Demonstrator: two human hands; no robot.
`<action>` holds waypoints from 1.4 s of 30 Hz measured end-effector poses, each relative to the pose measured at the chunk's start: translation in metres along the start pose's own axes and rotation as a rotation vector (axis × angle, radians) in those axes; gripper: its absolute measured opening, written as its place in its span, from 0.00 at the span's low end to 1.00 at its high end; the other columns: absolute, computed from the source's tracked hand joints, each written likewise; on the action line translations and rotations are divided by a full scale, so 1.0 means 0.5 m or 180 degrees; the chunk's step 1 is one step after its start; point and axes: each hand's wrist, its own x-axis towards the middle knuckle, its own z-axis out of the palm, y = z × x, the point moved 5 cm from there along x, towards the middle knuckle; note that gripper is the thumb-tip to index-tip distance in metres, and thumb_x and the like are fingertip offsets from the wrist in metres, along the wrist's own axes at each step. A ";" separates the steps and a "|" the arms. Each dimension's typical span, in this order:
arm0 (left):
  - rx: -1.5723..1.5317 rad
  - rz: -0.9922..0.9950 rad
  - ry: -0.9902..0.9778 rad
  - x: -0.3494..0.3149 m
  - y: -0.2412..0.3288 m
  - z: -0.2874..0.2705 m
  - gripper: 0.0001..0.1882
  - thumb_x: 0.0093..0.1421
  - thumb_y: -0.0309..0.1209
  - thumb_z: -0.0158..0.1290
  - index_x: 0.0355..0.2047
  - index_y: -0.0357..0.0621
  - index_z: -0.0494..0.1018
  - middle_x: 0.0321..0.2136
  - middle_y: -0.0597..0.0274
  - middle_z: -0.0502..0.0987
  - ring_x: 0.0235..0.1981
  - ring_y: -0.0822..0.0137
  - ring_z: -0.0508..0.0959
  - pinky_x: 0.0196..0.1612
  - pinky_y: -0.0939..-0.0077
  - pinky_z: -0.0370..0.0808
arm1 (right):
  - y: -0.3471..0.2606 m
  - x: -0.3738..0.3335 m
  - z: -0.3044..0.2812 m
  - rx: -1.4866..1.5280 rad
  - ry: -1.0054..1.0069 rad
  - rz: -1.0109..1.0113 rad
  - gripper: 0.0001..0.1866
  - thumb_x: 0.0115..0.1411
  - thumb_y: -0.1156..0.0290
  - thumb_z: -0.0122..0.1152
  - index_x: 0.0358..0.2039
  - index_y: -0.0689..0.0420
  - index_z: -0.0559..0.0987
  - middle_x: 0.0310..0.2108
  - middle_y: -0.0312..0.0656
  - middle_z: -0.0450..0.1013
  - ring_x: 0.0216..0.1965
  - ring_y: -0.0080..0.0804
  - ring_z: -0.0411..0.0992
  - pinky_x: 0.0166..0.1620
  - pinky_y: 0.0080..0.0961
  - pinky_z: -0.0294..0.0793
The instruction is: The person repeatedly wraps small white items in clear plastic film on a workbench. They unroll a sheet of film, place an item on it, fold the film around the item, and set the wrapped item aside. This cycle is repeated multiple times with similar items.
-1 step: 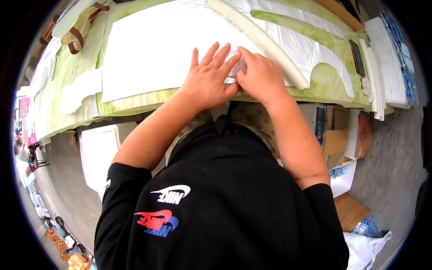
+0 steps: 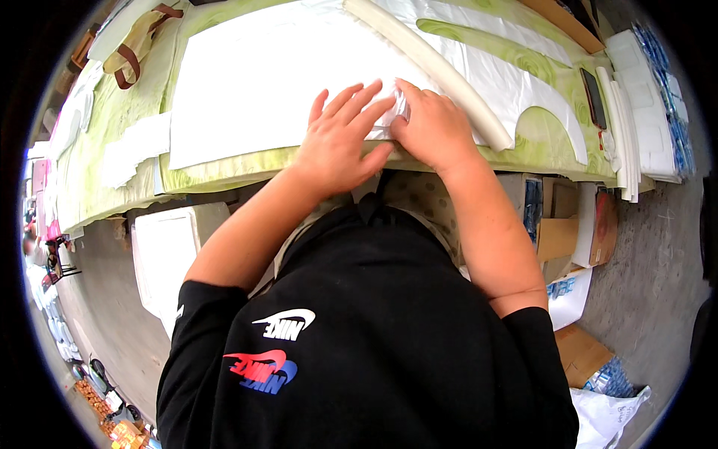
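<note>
A large white sheet (image 2: 247, 97) lies flat along the front of a table with a green patterned cover. My left hand (image 2: 336, 146) is open over the sheet's near right part, palm down, fingers spread. To its right my right hand (image 2: 437, 127) is closed, index finger and thumb curled around a small piece of crumpled, translucent white film (image 2: 402, 108) by the sheet's near edge. Part of that film is hidden by the fingers, so its full shape cannot be made out. A long cream-coloured tube (image 2: 441, 71) lies slantwise just beyond my right hand.
White cut-out pieces (image 2: 542, 86) cover the table on the right, near a dark phone (image 2: 593, 97). A bag with brown handles (image 2: 129, 63) lies far left. Cardboard boxes (image 2: 559, 236) stand below the table at right; a white container (image 2: 166, 251) is below at left.
My left hand has drawn back slightly left and toward me, lifting away from the crumpled film. My right hand stays almost in place; more of the film shows between the hands.
</note>
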 end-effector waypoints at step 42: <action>0.2154 -0.1812 0.1027 -0.325 -0.488 -0.341 0.16 0.65 0.31 0.51 0.50 0.64 0.81 0.64 0.71 0.73 0.72 0.60 0.60 0.72 0.33 0.45 | -0.129 -0.126 0.040 0.2770 0.0072 -0.0395 0.09 0.63 0.79 0.63 0.45 0.60 0.79 0.34 0.38 0.75 0.33 0.24 0.73 0.40 0.21 0.75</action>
